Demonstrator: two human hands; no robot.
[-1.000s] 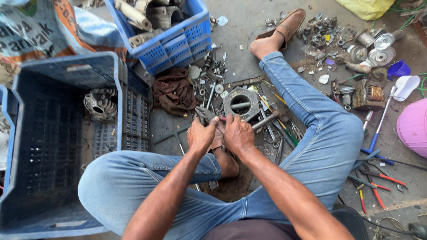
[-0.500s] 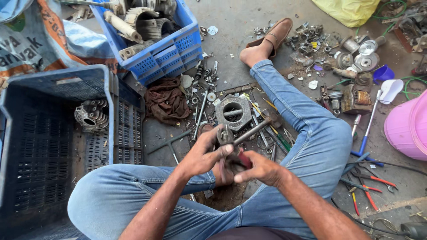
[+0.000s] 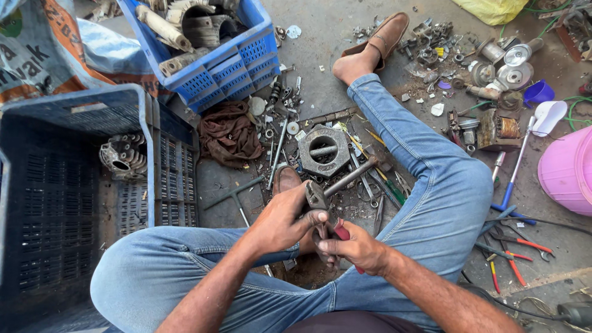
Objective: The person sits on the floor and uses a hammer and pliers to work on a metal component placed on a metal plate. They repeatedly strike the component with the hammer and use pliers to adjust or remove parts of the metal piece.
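Note:
I sit on the floor in blue jeans with my hands together over my lap. My left hand [image 3: 280,221] is closed around a small dark metal part, with the thumb pressed on its top. My right hand [image 3: 356,248] grips a red-handled tool [image 3: 341,232] whose jaws meet that part; the part itself is mostly hidden by my fingers. Just beyond my hands a hammer [image 3: 345,180] with a metal handle lies on the floor. An octagonal metal housing [image 3: 324,150] sits a little farther out.
A dark blue crate [image 3: 37,203] on the left holds a finned metal part [image 3: 123,157]. Behind it stands a blue crate [image 3: 228,68] of scrap parts. Also on the floor: a brown rag [image 3: 228,132], a T-handle wrench [image 3: 237,194], red-handled pliers [image 3: 512,246], a pink bucket [image 3: 567,169].
My hands have drawn back from the floor toward my body. The right hand now holds the red-handled tool against the part in my left hand.

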